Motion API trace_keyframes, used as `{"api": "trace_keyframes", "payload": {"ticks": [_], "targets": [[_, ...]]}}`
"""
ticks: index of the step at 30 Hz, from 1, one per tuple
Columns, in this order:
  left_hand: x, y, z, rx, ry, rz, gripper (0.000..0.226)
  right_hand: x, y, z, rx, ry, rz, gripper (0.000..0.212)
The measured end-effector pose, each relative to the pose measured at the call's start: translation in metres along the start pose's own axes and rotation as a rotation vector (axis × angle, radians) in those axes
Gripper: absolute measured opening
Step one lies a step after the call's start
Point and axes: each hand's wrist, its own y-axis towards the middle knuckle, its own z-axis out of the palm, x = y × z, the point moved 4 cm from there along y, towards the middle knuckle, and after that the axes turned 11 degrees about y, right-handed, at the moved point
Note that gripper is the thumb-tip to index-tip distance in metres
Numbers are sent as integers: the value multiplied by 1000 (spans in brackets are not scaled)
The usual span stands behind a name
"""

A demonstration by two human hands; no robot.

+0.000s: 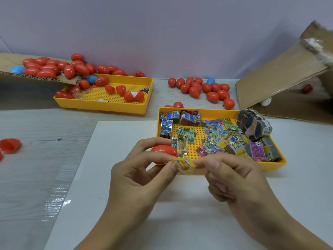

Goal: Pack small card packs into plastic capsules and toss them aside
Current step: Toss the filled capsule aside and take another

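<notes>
A: Red capsule point(164, 153) sits in the left hand point(138, 177), fingers curled round it, looks shut or nearly so, seam not visible. Both hands pinch one small card pack point(184, 166) btwn thumb and fingertips; right hand point(239, 179) has only that pack, other fingers loosely bent.

B: So pack's not in yet?

A: No, it's outside, just beside the capsule, above the white board point(115, 177). I'd judge this one is at the fold/insert step.

B: How much done vs left?

A: Done pile: approx 16 closed capsules point(201, 88) on the table behind the near tray, 1 of them blue, rest red. More roll near the cardboard flap point(275, 76) at right, at least 1 red.

B: And stock?

A: Near yellow tray point(270, 166) holds dozens of loose packs plus several banded bundles, too many to count. Far yellow tray point(100, 105) has a few open red halves; the cardboard point(10, 73) above it carries 25-ish capsules, 2 blue. One open red half point(10, 145) lies far left. Plenty left, imo.
</notes>
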Motion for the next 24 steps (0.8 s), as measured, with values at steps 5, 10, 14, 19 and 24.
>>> {"api": "trace_keyframes", "payload": {"ticks": [5, 10, 14, 19, 24], "targets": [[-3, -3, 3, 61, 69, 62, 9, 0, -1, 6, 53, 14, 29, 42], [-4, -6, 5, 107, 100, 77, 11, 0, -1, 6, 52, 98, 97, 36], [-5, -4, 1, 29, 110, 68, 15, 3, 2, -2, -68, 133, 82, 29], [-12, -6, 1, -7, 176, 213, 24, 0, 2, -2, -82, 148, 105, 23], [-13, -11, 7, 32, 262, 275, 20, -4, 2, -1, -66, 101, 105, 47]]}}
